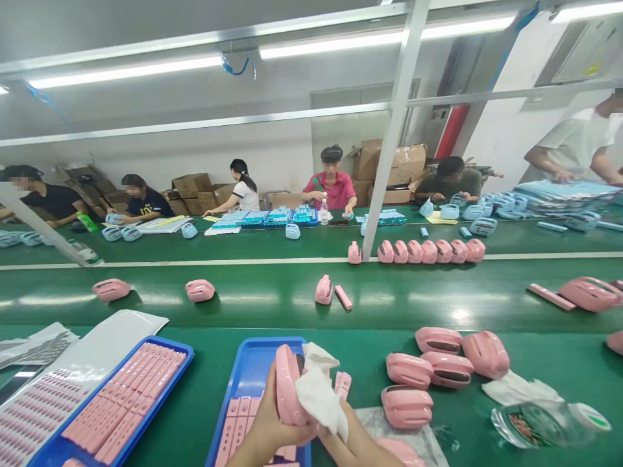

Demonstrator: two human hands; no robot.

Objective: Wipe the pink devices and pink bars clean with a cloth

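My left hand [265, 421] is wrapped round a rounded pink plastic housing [287, 389], held up above a blue tray. A crumpled white tissue [318, 395] is in my right hand [348, 431], pressed against the right side of that housing. The tissue covers most of my right fingers. Under my hands the blue tray [248, 353] holds several slim pink strips [236, 421] with small holes. Just right of the tissue, one pink strip [343, 384] shows, partly hidden by my hand.
Left stands another blue tray [189, 353] of pink strips, beside a sticker sheet [58, 395]. Several pink housings [406, 405] and a clear bottle [540, 421] lie on the right. Spaced housings [199, 290] sit on the green belt [263, 295]. Co-workers sit across, beyond a white post [389, 149].
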